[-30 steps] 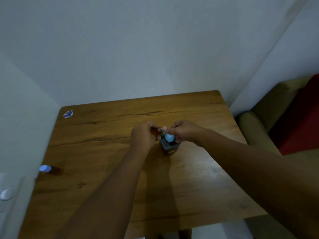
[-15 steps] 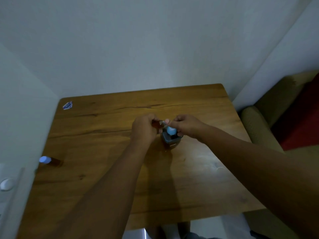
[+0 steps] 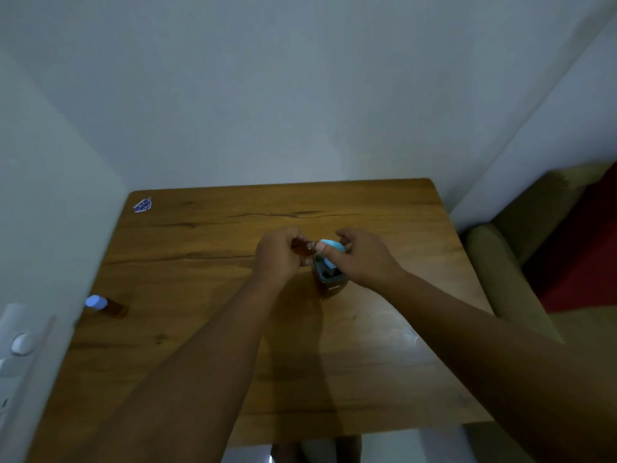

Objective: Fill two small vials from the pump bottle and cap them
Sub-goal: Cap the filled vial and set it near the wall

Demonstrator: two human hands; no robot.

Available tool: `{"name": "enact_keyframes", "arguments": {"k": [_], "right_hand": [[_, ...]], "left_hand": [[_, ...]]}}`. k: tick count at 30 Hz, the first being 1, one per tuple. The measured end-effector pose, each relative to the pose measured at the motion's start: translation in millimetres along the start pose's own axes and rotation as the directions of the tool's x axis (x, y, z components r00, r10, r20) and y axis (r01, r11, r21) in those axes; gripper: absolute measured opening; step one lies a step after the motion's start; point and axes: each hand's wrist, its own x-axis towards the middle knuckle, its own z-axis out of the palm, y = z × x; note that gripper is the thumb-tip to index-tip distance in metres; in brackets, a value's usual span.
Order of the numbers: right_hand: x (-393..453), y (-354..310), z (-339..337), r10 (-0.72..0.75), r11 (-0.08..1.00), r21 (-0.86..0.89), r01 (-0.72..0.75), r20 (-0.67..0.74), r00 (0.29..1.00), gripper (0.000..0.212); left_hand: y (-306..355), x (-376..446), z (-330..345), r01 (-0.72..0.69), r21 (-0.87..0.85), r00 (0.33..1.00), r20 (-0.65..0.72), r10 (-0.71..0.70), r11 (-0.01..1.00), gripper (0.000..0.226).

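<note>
Vial seemingly amber-filled, left hand

Wooden table set in the corner — a capped vial lies on its side near the left edge, a small blue sticker at the far-left corner, the pump bottle standing mid-table.

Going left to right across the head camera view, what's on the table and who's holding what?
Capped vial lying at the left edge → sticker → left hand holding an amber vial → right hand holding the blue cap.
</note>
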Motion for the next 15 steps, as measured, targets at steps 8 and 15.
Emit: {"name": "enact_keyframes", "arguments": {"k": [8, 15], "right_hand": [[-42.4, -20.3, 78.7, -0.412, 0.911, 0.010, 0.412, 0.022, 0.911, 0.033], [24.1, -27.9, 144.3, -0.208, 0.952, -0.172, 0.254, 0.249, 0.946, 0.050]], "left_hand": [[-64.1, -26.0, -21.1, 0.192, -0.299, 0.964, -0.119, -0.236, 0.935, 0.040], [-115.3, -61.0, -27.7, 0.289, -0.388, 0.906, -0.185, -0.381, 0.875, 0.041]]}}
